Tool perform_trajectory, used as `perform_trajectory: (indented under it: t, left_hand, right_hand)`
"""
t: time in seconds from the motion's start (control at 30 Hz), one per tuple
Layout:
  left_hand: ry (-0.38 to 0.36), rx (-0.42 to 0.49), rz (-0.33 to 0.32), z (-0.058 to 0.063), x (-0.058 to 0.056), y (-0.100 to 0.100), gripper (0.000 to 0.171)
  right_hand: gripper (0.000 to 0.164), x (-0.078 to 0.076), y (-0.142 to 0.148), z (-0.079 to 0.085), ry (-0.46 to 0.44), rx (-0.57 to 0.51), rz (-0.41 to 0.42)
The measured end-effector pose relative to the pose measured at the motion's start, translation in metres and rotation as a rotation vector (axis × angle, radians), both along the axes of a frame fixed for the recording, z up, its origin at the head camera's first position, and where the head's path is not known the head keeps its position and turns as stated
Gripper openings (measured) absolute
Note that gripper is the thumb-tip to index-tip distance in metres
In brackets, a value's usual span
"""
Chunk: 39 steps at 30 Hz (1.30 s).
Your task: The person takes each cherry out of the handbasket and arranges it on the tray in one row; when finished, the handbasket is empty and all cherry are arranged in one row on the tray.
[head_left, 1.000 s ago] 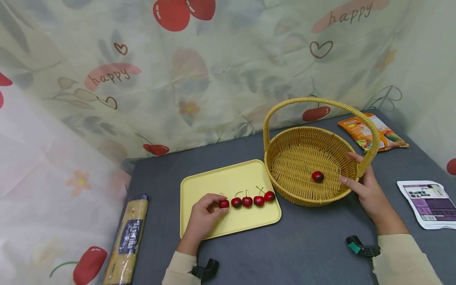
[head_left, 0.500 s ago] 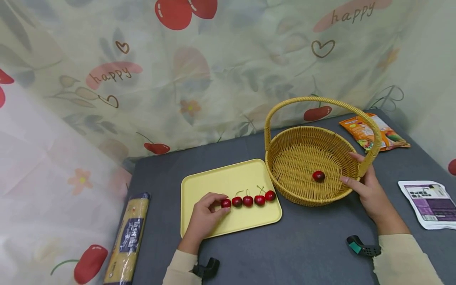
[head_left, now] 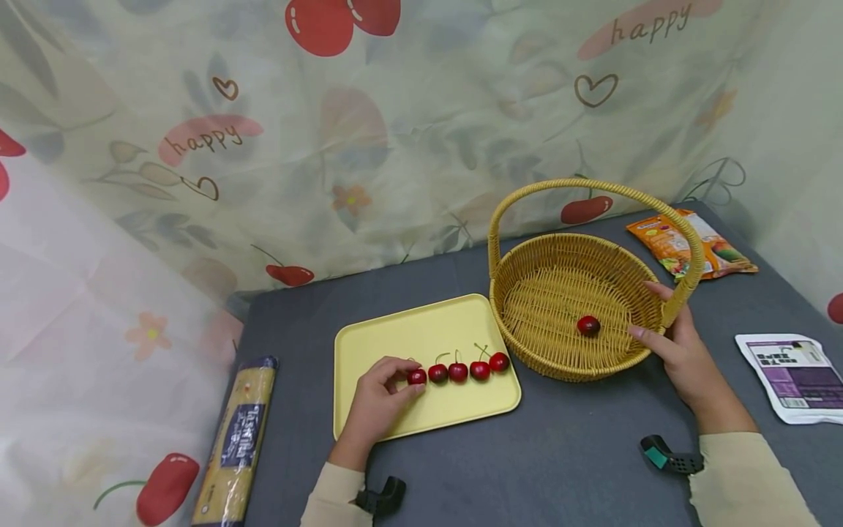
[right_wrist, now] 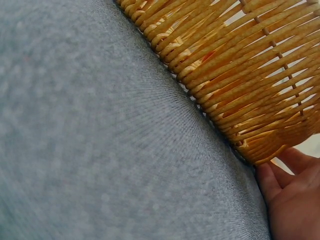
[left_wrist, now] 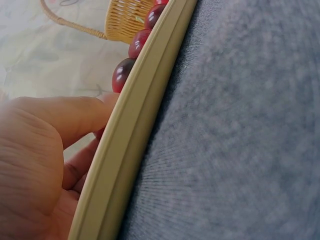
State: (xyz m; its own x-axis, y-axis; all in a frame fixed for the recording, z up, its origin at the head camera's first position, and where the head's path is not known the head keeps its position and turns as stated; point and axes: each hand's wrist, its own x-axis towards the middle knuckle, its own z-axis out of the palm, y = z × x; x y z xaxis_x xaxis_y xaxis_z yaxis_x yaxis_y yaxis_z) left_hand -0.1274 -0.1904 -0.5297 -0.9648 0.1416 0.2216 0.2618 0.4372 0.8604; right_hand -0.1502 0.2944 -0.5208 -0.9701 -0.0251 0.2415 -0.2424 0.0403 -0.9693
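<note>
In the head view, my left hand [head_left: 382, 399] pinches a red cherry [head_left: 416, 376] between thumb and fingers. That cherry stands at the left end of a row on a pale yellow tray [head_left: 395, 337]. Several more cherries [head_left: 457, 372] with stems continue the row to the right. In the left wrist view, the tray's rim [left_wrist: 107, 165] hides much of the pinched cherry. My right hand [head_left: 681, 355] holds the right side of a round wicker basket [head_left: 546, 293], thumb inside the rim by the handle's base. One dark red cherry [head_left: 588, 326] lies in the basket.
A long pack of pasta [head_left: 240, 439] lies at the table's left. Behind the basket on the right is an orange snack bag [head_left: 691, 245]. A white and purple packet [head_left: 793, 377] lies at the right. Patterned cloth [head_left: 395, 146] hangs along the back.
My left hand has shifted slightly right with the pinched cherry, narrowing the gap to its neighbour in the row. The right hand and the basket look unmoved.
</note>
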Motion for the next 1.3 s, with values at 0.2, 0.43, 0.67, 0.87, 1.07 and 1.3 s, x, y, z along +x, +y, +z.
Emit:
perform_trajectory:
  t: [0.2, 0.43, 0.67, 0.87, 1.07, 1.3]
  left_hand:
    - [-0.02, 0.018, 0.029, 0.0, -0.001, -0.001, 0.023]
    - [-0.102, 0.292, 0.098, 0.013, -0.001, -0.001, 0.039]
    - [-0.149, 0.514, 0.043, 0.034, -0.003, 0.005, 0.066]
    - [-0.193, 0.673, -0.068, 0.052, -0.005, 0.023, 0.075]
    - [-0.209, 0.671, -0.172, 0.07, -0.013, 0.051, 0.08]
    - [-0.223, 0.656, -0.304, 0.091, -0.024, 0.088, 0.078]
  right_hand:
    - [0.072, 0.0, 0.001, 0.0, 0.006, -0.019, 0.008]
    - [0.072, 0.0, -0.001, 0.001, 0.011, -0.038, 0.018]
    - [0.073, 0.0, -0.003, 0.002, -0.006, -0.009, -0.003]
    - [0.073, 0.0, -0.002, -0.001, -0.003, -0.054, 0.004]
    - [0.073, -0.001, -0.002, -0.001, -0.02, -0.048, -0.007]
    - [0.073, 0.0, -0.001, -0.001, -0.022, -0.03, -0.008]
